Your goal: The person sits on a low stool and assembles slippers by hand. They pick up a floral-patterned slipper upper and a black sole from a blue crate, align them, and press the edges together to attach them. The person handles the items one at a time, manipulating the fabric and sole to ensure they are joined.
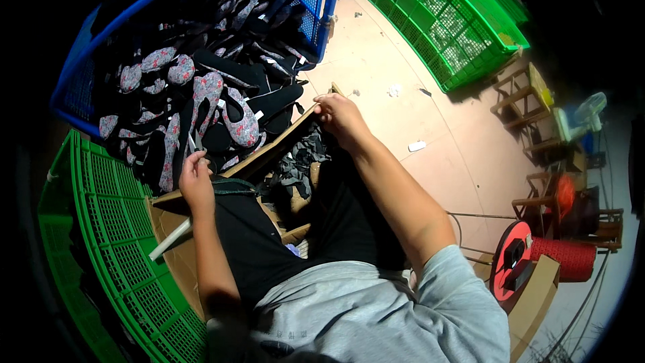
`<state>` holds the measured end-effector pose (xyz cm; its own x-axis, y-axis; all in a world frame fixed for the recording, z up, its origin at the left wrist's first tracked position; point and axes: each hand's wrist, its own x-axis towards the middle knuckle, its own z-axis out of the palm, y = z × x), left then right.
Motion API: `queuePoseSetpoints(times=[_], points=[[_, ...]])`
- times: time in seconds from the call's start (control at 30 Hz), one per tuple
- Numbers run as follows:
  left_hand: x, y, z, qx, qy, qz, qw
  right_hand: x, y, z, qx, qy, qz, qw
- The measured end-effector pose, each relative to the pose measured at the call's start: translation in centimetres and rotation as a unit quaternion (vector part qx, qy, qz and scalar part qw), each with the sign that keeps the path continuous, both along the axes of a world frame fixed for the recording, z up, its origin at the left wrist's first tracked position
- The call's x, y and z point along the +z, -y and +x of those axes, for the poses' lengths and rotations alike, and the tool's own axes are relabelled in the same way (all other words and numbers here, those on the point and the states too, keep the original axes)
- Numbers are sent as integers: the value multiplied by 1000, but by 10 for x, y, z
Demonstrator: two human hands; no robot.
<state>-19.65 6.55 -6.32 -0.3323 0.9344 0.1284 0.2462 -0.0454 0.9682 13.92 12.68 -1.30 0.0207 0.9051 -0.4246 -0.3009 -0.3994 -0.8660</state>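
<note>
My left hand (197, 178) is closed around what look like small scissors (193, 142), whose pale pointed blades stick up past the fingers toward the pile. Beyond it lie many black cloth shoes (207, 91) with grey-and-pink floral linings, heaped together. My right hand (341, 118) is closed in a pinch above the far right end of a wooden strip (272, 142). Whatever its fingers hold, if anything, is too small to make out. Black scraps (306, 161) lie in a box between my knees, behind the strip.
A blue crate (330, 7) stands around the shoe pile. A green crate (114, 228) is close on my left, another green crate (437, 17) at the far right. Wooden stools (521, 104) and a red spool (564, 259) stand on the right. White litter (417, 146) dots the pale floor.
</note>
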Motion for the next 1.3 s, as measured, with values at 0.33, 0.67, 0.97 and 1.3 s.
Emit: queuePoseSetpoints(times=[0.33,0.67,0.97,1.3], points=[[-9,-3,-1,-6,-73,28,997,-35,13,-33,372,442,207,789],[18,-2,15,-52,-211,78,973,16,-10,-40,217,414,254,847],[-4,-14,16,-60,-219,121,966,-76,-59,45,320,657,96,675],[10,7,10,-44,-220,107,969,-59,-42,49,188,286,83,936]])
